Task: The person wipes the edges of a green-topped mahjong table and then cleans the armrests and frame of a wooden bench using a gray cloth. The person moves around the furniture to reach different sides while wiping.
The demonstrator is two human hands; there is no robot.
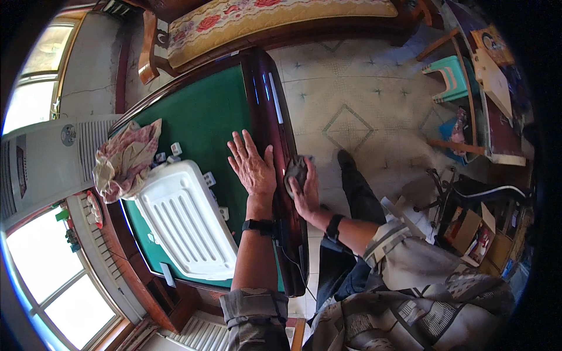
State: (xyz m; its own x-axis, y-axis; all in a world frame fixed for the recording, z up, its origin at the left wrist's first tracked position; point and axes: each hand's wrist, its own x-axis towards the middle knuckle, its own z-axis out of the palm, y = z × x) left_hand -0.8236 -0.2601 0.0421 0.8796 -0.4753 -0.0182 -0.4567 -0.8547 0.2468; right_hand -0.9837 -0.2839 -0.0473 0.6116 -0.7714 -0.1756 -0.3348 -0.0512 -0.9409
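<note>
My left hand (252,171) rests palm down, fingers apart, on the green felt top (197,114) of a table with a dark, glossy wooden rim (283,245). In my right hand (306,188) is a dark grey cloth (296,173), bunched against the outer side of that rim. A white plastic tray or lid (189,223) with long ridges lies on the felt, left of my left forearm. Several mahjong tiles (209,178) are scattered around it. A crumpled pink and cream cloth (129,160) is heaped at its upper left.
A wooden bench with a flowered cushion (281,22) stands beyond the table. On the right are a turquoise plastic stool (450,79), a desk (505,131) and an open cardboard box (470,232). A white air conditioner (44,162) and windows are at left. A cable (296,263) hangs near my left wrist.
</note>
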